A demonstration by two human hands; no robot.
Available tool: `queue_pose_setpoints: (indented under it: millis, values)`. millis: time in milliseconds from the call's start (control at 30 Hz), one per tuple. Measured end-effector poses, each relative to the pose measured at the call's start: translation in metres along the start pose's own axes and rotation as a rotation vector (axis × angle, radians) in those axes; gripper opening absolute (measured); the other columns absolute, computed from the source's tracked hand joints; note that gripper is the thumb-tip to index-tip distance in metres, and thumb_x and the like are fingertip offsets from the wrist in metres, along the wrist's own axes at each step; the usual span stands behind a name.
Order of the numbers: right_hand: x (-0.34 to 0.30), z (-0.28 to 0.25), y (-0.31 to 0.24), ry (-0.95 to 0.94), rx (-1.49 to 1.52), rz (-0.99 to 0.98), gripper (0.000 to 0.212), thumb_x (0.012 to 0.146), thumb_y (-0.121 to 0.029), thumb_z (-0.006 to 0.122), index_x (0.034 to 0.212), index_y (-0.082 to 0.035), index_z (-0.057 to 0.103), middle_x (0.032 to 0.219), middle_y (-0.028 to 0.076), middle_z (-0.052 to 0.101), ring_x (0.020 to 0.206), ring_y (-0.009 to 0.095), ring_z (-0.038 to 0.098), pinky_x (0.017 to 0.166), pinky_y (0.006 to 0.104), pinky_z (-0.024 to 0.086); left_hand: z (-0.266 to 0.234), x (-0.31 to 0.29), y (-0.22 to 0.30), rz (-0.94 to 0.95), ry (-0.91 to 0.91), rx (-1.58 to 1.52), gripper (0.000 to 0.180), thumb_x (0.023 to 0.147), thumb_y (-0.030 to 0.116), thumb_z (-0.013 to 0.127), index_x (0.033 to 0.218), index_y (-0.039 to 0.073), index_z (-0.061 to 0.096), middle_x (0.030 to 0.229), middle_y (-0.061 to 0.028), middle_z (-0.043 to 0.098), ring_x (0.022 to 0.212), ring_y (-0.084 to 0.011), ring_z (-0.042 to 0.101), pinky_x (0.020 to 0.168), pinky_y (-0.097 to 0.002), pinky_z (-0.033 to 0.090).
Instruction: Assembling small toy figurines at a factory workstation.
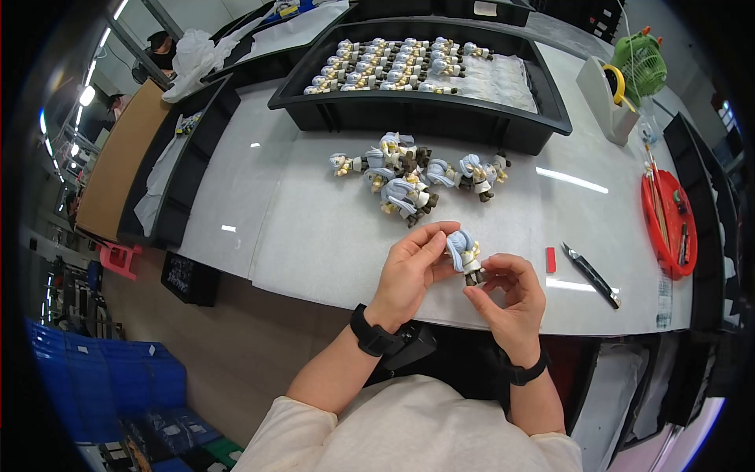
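Between my two hands, above the near edge of the white worktable, is a small figurine (469,259) with pale blue hair, a white-and-gold outfit and dark boots. My left hand (410,267) pinches it by the hair and head. The fingers of my right hand (510,297) close on its lower part by the boots. Just beyond, a loose heap of similar figurines (403,189) lies on the table, with a smaller cluster (476,175) to its right. To the right of my right hand lie a red block (550,259) and a black-handled craft knife (591,275).
A black tray (425,124) at the back holds rows of figurines on white lining. On the right stand a red round tray (653,228) with brushes, a white tape dispenser (609,106) and a green fan (638,64). A black bin (197,165) flanks the table's left.
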State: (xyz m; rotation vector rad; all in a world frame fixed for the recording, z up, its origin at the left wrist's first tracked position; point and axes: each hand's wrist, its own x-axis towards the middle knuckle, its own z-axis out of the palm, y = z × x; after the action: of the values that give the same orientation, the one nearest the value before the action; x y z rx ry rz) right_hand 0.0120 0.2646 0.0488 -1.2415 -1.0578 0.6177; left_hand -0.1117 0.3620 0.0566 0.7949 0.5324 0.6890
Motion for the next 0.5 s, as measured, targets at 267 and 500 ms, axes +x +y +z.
queue_pose_setpoints:
  millis: [267,500]
  values:
    - [0.0008,-0.0014,0.0000,-0.011,-0.043,0.001,0.040,0.064,0.006,0.069,0.099,-0.001,0.052,0.097,0.007,0.054,0.080,0.011,0.054,0.067,0.0215,0.044,0.0041,-0.0007,0.0020,0.040,-0.018,-0.002,0.025,0.088,0.009,0.047,0.110,-0.002,0.049,0.107,-0.0101,0.056,0.094,-0.0141,0.055,0.082,-0.0284,0.045]
    - [0.0006,0.0054,-0.0046,0.004,-0.004,0.023,0.033,0.071,0.000,0.065,0.101,-0.001,0.051,0.099,0.007,0.055,0.083,0.012,0.054,0.067,0.0213,0.044,-0.0025,-0.0036,0.0016,0.088,-0.071,0.082,0.032,0.082,-0.002,0.047,0.114,-0.001,0.048,0.116,-0.0125,0.052,0.099,-0.0148,0.053,0.082,-0.0267,0.043]
